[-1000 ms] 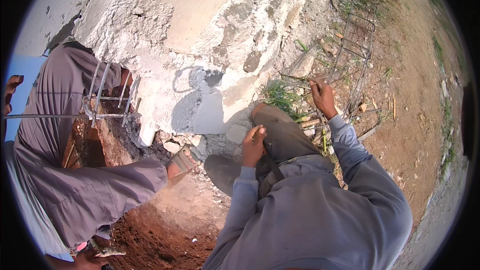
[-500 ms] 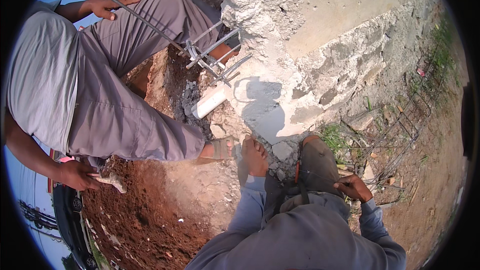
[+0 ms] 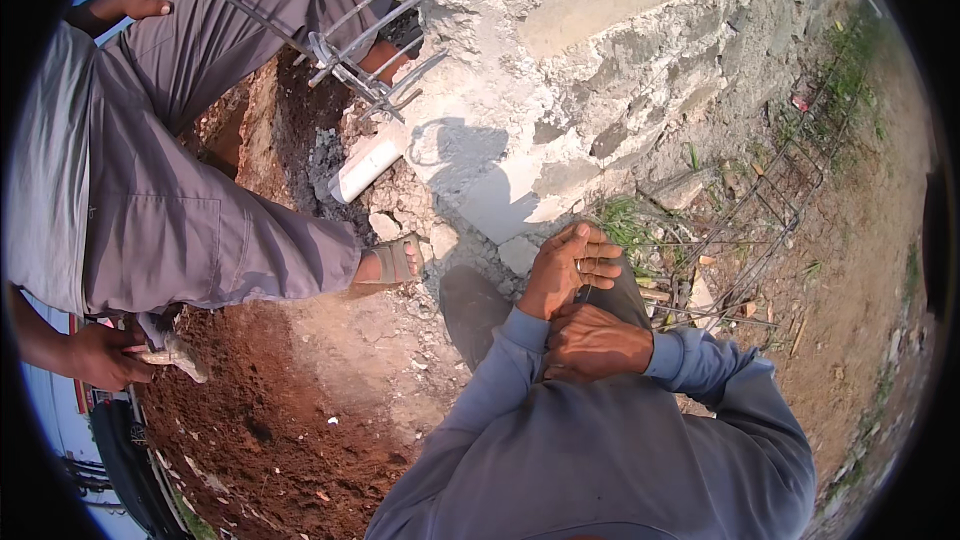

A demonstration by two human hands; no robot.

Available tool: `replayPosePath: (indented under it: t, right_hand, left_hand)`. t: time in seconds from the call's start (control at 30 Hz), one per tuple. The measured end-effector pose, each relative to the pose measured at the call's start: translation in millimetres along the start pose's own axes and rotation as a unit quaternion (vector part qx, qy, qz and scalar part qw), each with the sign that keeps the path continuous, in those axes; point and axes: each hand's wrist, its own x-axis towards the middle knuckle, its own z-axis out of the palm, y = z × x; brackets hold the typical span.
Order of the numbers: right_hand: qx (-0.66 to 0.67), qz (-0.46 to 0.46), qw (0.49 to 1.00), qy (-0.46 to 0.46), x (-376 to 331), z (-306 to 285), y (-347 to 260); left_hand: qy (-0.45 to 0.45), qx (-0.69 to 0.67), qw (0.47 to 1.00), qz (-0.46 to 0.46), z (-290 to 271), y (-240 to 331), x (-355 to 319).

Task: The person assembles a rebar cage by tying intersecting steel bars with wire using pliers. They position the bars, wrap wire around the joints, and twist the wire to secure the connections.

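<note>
My left hand (image 3: 572, 268) is raised in front of my bent knee, its fingers curled inward and a ring on one of them. Just below it, by the left wrist, my right hand (image 3: 597, 342) is closed with its knuckles up. The two hands are close together, and a faint thin line shows between them. Whatever either one grips is hidden or too fine to make out. Under and behind the hands lies my dark trouser leg (image 3: 628, 292).
At left, another person in grey trousers (image 3: 170, 240) holds a pale hammer-like tool (image 3: 178, 358). Steel bars (image 3: 350, 65) jut from the broken concrete wall (image 3: 640, 70) above a white pipe (image 3: 368, 166). A rebar cage (image 3: 775, 210) lies at right, with loose red soil (image 3: 270, 410) at lower left.
My left hand has left the rubble side and come up over my knee. My right hand has moved left, beside it. The scene has shifted left and upward in view.
</note>
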Motion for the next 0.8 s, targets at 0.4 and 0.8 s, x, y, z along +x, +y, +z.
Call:
replayPosePath:
  t: [0.4,0.8]
  right_hand:
    - [0.016,0.013,0.996,-0.091,2,2,-31]
    - [0.169,0.331,0.881,0.294,47,-65,-14]
  left_hand:
    - [0.091,-0.061,0.941,0.319,24,85,-5]
    - [0.084,-0.124,0.928,0.342,50,86,-34]
